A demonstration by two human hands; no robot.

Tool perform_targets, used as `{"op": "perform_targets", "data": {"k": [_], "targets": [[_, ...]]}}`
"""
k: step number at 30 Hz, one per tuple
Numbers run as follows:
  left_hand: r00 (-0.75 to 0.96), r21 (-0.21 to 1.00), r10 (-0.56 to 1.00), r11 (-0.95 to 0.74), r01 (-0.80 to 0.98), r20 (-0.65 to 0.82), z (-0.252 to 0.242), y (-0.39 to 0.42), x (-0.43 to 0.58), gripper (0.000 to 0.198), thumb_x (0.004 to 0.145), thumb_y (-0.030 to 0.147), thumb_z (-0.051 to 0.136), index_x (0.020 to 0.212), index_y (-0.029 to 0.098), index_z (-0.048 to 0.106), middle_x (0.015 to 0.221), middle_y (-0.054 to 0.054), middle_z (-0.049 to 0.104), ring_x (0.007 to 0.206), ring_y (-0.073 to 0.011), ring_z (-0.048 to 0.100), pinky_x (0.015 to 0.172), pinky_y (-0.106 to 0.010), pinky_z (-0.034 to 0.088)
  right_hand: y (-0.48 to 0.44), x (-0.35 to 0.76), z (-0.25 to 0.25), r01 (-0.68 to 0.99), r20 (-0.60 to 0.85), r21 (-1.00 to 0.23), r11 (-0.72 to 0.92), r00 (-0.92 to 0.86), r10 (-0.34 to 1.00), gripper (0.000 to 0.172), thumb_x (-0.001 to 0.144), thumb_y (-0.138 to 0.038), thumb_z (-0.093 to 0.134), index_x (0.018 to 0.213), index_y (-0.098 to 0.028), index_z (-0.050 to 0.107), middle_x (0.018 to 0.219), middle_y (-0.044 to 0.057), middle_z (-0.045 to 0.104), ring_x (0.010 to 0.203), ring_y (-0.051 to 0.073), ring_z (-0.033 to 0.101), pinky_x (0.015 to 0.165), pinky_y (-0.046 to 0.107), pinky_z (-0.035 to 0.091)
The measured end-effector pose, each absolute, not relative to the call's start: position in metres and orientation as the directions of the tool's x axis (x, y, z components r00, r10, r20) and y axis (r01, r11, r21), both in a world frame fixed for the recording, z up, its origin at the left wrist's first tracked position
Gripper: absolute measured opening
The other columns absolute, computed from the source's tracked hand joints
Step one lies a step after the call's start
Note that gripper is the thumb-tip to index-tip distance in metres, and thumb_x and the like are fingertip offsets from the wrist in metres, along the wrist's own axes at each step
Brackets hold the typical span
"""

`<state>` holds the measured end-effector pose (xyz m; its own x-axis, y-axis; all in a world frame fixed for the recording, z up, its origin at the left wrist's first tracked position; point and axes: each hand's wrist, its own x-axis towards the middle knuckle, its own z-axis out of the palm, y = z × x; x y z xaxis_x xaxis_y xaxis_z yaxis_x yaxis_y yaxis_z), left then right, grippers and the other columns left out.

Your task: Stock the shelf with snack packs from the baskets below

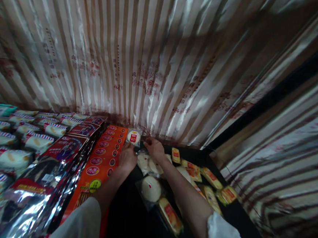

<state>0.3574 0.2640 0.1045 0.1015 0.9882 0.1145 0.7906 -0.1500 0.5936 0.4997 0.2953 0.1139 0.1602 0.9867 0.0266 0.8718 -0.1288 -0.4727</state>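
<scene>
At the far edge of the black surface lies a round white cake in clear wrapping (133, 136), with a red and yellow label. My left hand (127, 157) reaches to its near side, fingers closed at the edge of the wrapper. Just right of it, my right hand (154, 149) has its fingers curled in a pinch; whatever is between them is too small to make out. Below the right hand is a clear pack of round white cakes (150, 164), partly covered by the hand. Nearer to me sits another wrapped round cake (151, 189) with a red dot.
Left of my hands stands an orange printed packet sheet (101, 158), beside stacked dark red foil bags (60, 151). Rows of wrapped white breads (14, 160) fill the far left. Several yellow wrapped pastries (170, 216) lie to the right. A striped foil curtain (130, 58) hangs behind.
</scene>
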Motion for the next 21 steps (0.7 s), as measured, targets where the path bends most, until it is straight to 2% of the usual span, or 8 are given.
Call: {"op": "perform_targets", "data": {"k": [3, 7, 10, 14, 17, 21], "targets": [[0.124, 0.642, 0.986, -0.165, 0.748, 0.109, 0.112, 0.251, 0.356, 0.033, 0.076, 0.007, 0.044, 0.103, 0.014, 0.064, 0.114, -0.011, 0.062, 0.109, -0.0181, 0.054, 0.097, -0.026, 0.039, 0.262, 0.526, 0.125, 0.885, 0.01, -0.462, 0.057, -0.059, 0.998, 0.031, 0.079, -0.035, 0.058, 0.105, -0.019, 0.062, 0.1, 0.005, 0.068, 0.091, 0.018, 0.062, 0.079, 0.028, 0.045], [0.139, 0.701, 0.989, -0.132, 0.701, 0.048, 0.12, 0.233, 0.36, 0.031, 0.078, 0.011, 0.045, 0.103, 0.014, 0.063, 0.113, -0.012, 0.06, 0.105, -0.0186, 0.057, 0.092, -0.026, 0.041, 0.218, 0.546, 0.132, 0.916, -0.036, -0.291, 0.277, -0.3, 0.953, 0.053, 0.067, -0.037, 0.07, 0.115, -0.016, 0.059, 0.118, 0.011, 0.06, 0.113, 0.025, 0.05, 0.097, 0.037, 0.036], [0.141, 0.722, 0.99, -0.088, 0.686, -0.014, 0.124, 0.22, 0.363, 0.032, 0.078, 0.013, 0.045, 0.104, 0.014, 0.063, 0.116, -0.012, 0.059, 0.104, -0.0197, 0.058, 0.092, -0.026, 0.041, 0.197, 0.546, 0.128, 0.93, -0.08, -0.206, 0.303, -0.325, 0.942, 0.064, 0.067, -0.029, 0.07, 0.125, -0.014, 0.051, 0.134, 0.015, 0.047, 0.125, 0.027, 0.039, 0.103, 0.04, 0.03], [0.156, 0.736, 0.985, -0.048, 0.676, -0.079, 0.129, 0.209, 0.364, 0.031, 0.077, 0.013, 0.047, 0.103, 0.017, 0.064, 0.115, -0.011, 0.061, 0.104, -0.021, 0.059, 0.091, -0.028, 0.041, 0.185, 0.538, 0.123, 0.921, -0.096, -0.184, 0.342, -0.364, 0.927, 0.068, 0.069, -0.017, 0.063, 0.134, -0.013, 0.041, 0.141, 0.017, 0.038, 0.133, 0.026, 0.029, 0.108, 0.041, 0.024], [0.188, 0.743, 0.977, -0.05, 0.668, -0.103, 0.129, 0.202, 0.365, 0.03, 0.077, 0.014, 0.048, 0.102, 0.019, 0.065, 0.113, -0.01, 0.064, 0.105, -0.0213, 0.059, 0.092, -0.029, 0.041, 0.181, 0.533, 0.127, 0.908, -0.1, -0.183, 0.378, -0.399, 0.911, 0.066, 0.067, -0.007, 0.056, 0.132, -0.012, 0.043, 0.138, 0.017, 0.041, 0.132, 0.023, 0.031, 0.11, 0.039, 0.022], [0.232, 0.752, 0.969, -0.087, 0.654, -0.09, 0.126, 0.193, 0.369, 0.034, 0.076, 0.011, 0.048, 0.104, 0.022, 0.065, 0.113, -0.007, 0.065, 0.107, -0.0202, 0.058, 0.094, -0.028, 0.04, 0.178, 0.53, 0.137, 0.899, -0.056, -0.15, 0.411, -0.423, 0.904, 0.059, 0.069, -0.002, 0.045, 0.128, -0.006, 0.047, 0.132, 0.018, 0.048, 0.127, 0.021, 0.039, 0.109, 0.035, 0.025]]}}
